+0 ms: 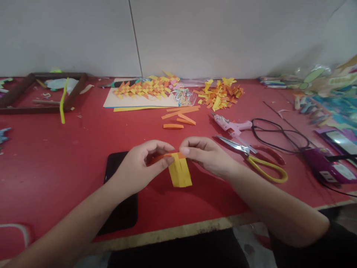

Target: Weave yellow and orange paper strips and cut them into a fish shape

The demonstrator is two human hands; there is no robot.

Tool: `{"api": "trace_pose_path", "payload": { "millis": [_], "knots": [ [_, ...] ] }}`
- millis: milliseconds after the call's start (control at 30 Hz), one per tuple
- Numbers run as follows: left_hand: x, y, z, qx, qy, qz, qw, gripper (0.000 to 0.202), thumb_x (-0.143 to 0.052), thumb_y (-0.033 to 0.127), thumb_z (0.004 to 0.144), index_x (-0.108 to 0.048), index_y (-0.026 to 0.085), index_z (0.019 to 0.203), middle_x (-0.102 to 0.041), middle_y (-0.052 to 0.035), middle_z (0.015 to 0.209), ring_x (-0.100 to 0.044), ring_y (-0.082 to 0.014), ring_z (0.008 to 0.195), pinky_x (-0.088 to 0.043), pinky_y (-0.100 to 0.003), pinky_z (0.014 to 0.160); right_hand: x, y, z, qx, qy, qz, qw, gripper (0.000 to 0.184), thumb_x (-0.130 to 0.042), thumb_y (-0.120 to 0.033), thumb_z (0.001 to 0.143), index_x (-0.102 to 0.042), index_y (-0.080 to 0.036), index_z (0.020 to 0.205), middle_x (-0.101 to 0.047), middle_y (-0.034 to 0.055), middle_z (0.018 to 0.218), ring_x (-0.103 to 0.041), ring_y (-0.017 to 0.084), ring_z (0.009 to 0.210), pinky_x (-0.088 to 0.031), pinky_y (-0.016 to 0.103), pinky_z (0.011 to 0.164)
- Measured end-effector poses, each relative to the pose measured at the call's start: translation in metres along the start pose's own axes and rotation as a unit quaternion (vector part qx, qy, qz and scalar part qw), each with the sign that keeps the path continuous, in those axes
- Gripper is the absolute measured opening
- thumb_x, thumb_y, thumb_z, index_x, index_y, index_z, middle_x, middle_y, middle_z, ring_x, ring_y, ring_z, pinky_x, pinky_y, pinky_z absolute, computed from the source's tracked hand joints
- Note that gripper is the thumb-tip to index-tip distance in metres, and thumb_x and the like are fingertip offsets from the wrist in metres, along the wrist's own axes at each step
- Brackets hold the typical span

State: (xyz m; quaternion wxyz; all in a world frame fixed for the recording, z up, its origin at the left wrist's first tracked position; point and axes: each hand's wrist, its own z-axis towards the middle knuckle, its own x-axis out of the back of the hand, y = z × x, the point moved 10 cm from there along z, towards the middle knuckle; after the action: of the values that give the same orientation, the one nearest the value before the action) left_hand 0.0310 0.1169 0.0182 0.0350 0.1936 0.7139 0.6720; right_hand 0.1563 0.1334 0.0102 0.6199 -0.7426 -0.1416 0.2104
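Observation:
Between my two hands, above the red table, hang yellow paper strips (pixel 180 173) side by side, with an orange paper strip (pixel 182 155) across their top. My left hand (pixel 149 160) pinches the left part of this paper between thumb and fingers. From the other side, my right hand (pixel 202 153) grips the orange strip's right end with thumb and forefinger. The fingers partly cover the orange strip. Loose orange strips (pixel 173 126) lie on the table just beyond my hands. A dark phone (pixel 126 212) lies under my left wrist.
Right of my hands are open scissors (pixel 252 160), a pink glue gun (pixel 231 125) and its black cord. Behind lie a heap of yellow and orange paper pieces (pixel 220 95) and a woven paper chain (pixel 145 88). A brown frame (pixel 33 110) lies far left, a purple box (pixel 323 167) right.

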Motion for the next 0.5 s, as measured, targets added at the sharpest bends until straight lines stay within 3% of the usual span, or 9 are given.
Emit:
{"api": "trace_pose_path", "payload": {
  "millis": [100,233,367,500],
  "knots": [
    [0.006,-0.017,0.0,0.021,0.036,-0.139,0.989,0.026,-0.076,0.037,0.081,-0.073,0.022,0.102,-0.073,-0.0036,0.101,-0.065,-0.0166,0.092,-0.051,-0.028,0.086,0.005,0.014,0.001,-0.014,0.022,0.145,0.989,0.042,-0.067,-0.061,0.077,-0.066,-0.019,0.072,-0.06,0.0002,0.07,-0.056,0.012,0.067,-0.048,0.026,0.066],
    [0.001,-0.035,-0.003,0.083,0.043,-0.28,0.955,0.02,-0.082,0.036,0.074,-0.073,0.023,0.086,-0.068,0.003,0.076,-0.06,-0.0088,0.069,-0.049,-0.02,0.07,0.005,0.025,-0.003,-0.039,0.036,0.162,0.985,0.028,-0.076,-0.045,0.075,-0.069,-0.02,0.084,-0.063,-0.0002,0.076,-0.058,0.011,0.067,-0.047,0.023,0.062],
    [-0.011,-0.041,-0.005,0.121,0.009,-0.305,0.945,0.023,-0.083,0.036,0.073,-0.071,0.021,0.086,-0.067,0.0012,0.077,-0.06,-0.0107,0.069,-0.05,-0.023,0.07,-0.004,0.022,-0.008,-0.03,-0.002,0.137,0.99,0.025,-0.081,-0.037,0.073,-0.069,-0.021,0.089,-0.067,-0.0011,0.08,-0.06,0.01,0.067,-0.047,0.021,0.061],
    [-0.015,-0.036,-0.005,0.108,-0.017,-0.296,0.949,0.021,-0.081,0.036,0.076,-0.071,0.021,0.087,-0.066,0.0013,0.075,-0.058,-0.0098,0.066,-0.048,-0.022,0.068,0.005,0.017,-0.012,-0.018,0.025,0.121,0.992,0.023,-0.08,-0.04,0.075,-0.072,-0.022,0.087,-0.069,-0.0007,0.082,-0.06,0.009,0.067,-0.049,0.021,0.063]
  ]
}}
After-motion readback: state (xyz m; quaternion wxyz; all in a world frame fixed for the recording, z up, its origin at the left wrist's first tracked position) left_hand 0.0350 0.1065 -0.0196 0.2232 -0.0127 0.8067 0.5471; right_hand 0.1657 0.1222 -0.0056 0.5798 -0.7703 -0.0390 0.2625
